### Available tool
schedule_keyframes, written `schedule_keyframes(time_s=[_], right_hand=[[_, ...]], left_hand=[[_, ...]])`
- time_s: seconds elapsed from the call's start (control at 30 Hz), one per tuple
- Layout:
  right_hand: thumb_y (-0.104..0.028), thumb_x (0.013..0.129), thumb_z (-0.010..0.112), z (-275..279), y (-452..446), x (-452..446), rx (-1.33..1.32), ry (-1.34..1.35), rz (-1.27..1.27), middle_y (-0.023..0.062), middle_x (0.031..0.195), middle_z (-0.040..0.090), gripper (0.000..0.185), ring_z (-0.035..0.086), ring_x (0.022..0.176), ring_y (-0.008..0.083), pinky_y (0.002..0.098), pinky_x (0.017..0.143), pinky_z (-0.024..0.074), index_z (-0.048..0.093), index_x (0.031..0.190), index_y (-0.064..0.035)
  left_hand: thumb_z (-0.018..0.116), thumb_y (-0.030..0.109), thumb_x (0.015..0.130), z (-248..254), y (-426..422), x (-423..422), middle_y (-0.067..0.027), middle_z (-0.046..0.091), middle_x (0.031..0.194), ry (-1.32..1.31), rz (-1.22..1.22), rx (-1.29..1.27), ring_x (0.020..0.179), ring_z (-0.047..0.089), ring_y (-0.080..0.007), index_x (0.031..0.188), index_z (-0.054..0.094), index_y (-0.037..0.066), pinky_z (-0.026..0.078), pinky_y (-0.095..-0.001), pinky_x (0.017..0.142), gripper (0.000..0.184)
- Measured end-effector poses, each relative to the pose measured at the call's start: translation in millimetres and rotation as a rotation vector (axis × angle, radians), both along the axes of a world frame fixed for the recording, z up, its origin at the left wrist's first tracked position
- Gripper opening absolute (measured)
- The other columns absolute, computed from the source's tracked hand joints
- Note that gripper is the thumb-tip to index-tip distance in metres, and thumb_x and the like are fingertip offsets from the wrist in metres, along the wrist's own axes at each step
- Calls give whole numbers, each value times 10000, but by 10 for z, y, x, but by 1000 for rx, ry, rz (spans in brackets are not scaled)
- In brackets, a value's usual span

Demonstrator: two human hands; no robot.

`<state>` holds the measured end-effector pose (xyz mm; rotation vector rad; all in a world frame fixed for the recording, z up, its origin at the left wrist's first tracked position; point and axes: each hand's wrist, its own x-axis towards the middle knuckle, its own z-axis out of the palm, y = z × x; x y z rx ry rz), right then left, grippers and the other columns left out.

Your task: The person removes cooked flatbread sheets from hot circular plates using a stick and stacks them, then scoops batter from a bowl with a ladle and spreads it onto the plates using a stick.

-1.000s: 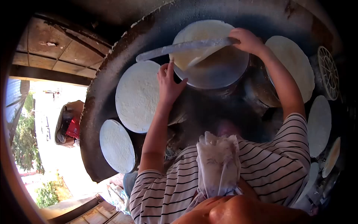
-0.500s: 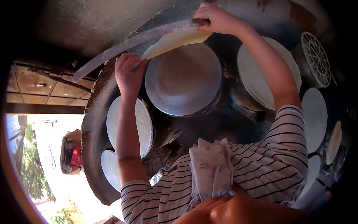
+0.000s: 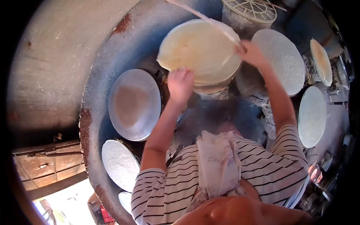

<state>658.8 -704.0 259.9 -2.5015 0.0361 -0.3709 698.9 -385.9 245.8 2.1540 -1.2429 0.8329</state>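
Observation:
A wide, thin, round flatbread point(image 3: 198, 48), pale with light browning, lies spread over a round griddle at the top centre. My left hand point(image 3: 181, 84) is closed at its near left edge, fingers pinching the rim. In my right hand point(image 3: 253, 53), at the flatbread's right side, is the end of a long wooden stick point(image 3: 210, 21). The stick slants up and left across the far edge of the flatbread. To the left stands a bare metal griddle point(image 3: 135, 105) with a brownish middle. The surface under the flatbread is hidden.
White rounds cover more griddles: a left round point(image 3: 120, 165), a right round point(image 3: 280, 62) and a far-right round point(image 3: 313, 117). A browned round point(image 3: 321, 62) stands tilted at the right. A bucket with a spoked lid point(image 3: 249, 11) is behind. A curved, crusted ledge point(image 3: 88, 123) borders the left.
The flatbread, held up over the now bare griddle before, has moved right onto the neighbouring one. Both hands and the stick moved along with it, and the view turned right.

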Motion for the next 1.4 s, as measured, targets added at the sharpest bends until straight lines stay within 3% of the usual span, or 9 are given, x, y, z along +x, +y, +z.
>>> schedule_keyframes(time_s=[0.17,0.3,0.47,0.57,0.77,1.03,1.23,1.3,1.4], right_hand=[[-175,777,629,-528,-343,-17,140,-18,15,208,664,488,285,516,630,399,456,576,397,438,659,1],[-49,730,603,-380,-319,-67,305,89,27,179,702,561,215,593,731,369,423,617,446,411,643,-2],[-45,776,631,-386,-321,-139,676,286,32,60,697,601,122,604,595,122,285,536,494,633,884,14],[-28,768,629,-423,-550,-228,766,158,-48,48,704,603,175,614,618,121,272,530,501,645,941,-7],[-6,760,608,-212,-1037,-403,639,256,-188,38,718,596,123,644,692,121,272,517,507,632,879,9],[-30,757,614,-95,-1553,-277,669,327,-156,37,661,579,141,559,575,100,260,514,460,646,892,-8],[-44,690,535,185,-1590,857,716,146,235,-47,724,323,597,390,708,65,196,687,377,529,1284,-109],[8,711,518,48,-1632,1234,796,91,341,-55,712,337,431,344,648,69,238,589,313,568,1133,-62],[-5,752,536,-62,-1772,1437,955,-118,318,-65,721,352,127,356,649,46,213,588,311,453,810,-82]], left_hand=[[663,81,641,-567,-377,-300,-61,613,898,248,108,115,847,584,-290,885,627,114,443,-428,765,249],[649,76,635,-570,-467,-331,-63,607,977,211,210,235,933,566,-291,971,607,117,425,-449,859,340],[664,79,650,-525,-464,-99,-49,617,933,179,85,297,879,577,-274,920,639,106,454,-407,806,273],[648,74,667,-494,-393,33,-36,617,886,139,-21,267,838,581,-248,872,648,94,474,-373,737,207],[680,60,654,-104,-430,244,-56,623,865,144,-20,264,776,585,-258,836,648,74,475,-364,693,185],[713,-26,663,584,-610,671,-125,618,847,265,67,176,772,588,-310,817,635,16,474,-360,697,178],[728,25,727,1421,-978,1382,-109,618,832,-77,141,207,743,598,-270,822,626,-3,486,-363,684,143],[716,45,757,1882,-1239,1441,-107,609,804,160,238,128,714,591,-222,825,624,0,483,-329,665,123],[688,61,804,2544,-1659,1351,-41,577,774,103,136,149,688,526,-114,861,619,19,423,-234,617,99]])
